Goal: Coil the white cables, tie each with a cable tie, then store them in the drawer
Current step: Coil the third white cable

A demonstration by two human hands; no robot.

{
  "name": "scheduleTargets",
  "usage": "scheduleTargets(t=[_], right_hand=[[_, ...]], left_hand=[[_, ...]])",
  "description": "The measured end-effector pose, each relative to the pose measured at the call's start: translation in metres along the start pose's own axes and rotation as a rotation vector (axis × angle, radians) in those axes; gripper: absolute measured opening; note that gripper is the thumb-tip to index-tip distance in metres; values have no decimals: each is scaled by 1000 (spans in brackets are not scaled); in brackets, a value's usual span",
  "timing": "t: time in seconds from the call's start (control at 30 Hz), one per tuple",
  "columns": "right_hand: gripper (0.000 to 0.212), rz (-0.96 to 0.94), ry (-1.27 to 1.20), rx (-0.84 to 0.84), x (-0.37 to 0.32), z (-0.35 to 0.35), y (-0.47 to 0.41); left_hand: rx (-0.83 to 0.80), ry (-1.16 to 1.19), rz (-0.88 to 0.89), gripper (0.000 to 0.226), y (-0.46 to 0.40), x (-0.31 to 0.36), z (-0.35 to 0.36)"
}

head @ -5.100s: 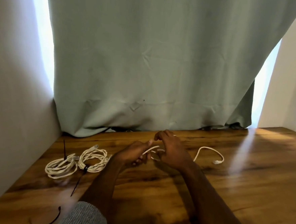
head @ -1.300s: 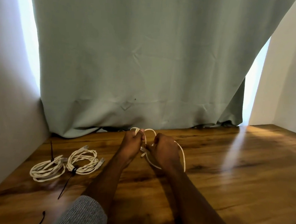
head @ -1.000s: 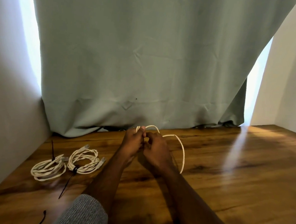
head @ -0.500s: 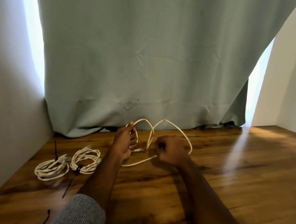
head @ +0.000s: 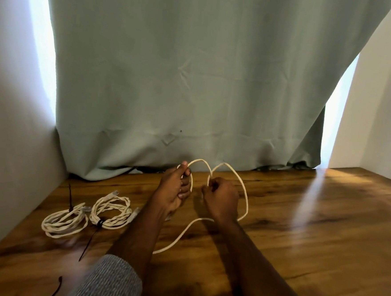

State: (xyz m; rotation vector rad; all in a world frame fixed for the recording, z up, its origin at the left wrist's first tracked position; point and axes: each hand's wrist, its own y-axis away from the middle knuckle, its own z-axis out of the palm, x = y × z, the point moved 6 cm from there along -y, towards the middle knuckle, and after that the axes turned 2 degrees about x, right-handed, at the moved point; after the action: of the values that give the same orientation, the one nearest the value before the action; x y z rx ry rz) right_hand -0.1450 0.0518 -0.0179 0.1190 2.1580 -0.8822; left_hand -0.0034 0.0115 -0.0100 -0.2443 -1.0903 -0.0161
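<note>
White cable [head: 244, 193] arches between both fists: left hand [head: 171, 191] pinches the gathered loops, right hand [head: 221, 199] is clenched on the strand. Slack trails near-left from the right hand, which feeds next.

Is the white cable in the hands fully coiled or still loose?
Still loose: the white cable arches in open loops between left hand and right hand, one strand trailing across the wooden table.
</note>
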Motion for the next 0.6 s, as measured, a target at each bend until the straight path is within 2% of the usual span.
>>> scheduleTargets(t=[0.07,0.13,0.23,0.27,0.33,0.47,0.6], right_hand=[[19,-8,-96,16,6,-7,-5],[29,-140,-124,-54,9,-14,-13],[33,-323,312,-259,16,-18,-26],[42,-358,428,-343,18,-16,-26],[64,-441,484,-462,16,-9,-22],[55,-693,606,-497,-6,2,-9],[70,-1017,843,-537,-20,1,-4]], left_hand=[[10,20,6,38,0,2,-1],[38,79,6,38,-3,5,-10],[81,162,11,37,-8,11,-23],[96,181,14,37,-8,12,-26],[133,234,17,37,-9,15,-36],[204,289,19,37,-13,17,-54],[248,321,18,37,-18,15,-59]])
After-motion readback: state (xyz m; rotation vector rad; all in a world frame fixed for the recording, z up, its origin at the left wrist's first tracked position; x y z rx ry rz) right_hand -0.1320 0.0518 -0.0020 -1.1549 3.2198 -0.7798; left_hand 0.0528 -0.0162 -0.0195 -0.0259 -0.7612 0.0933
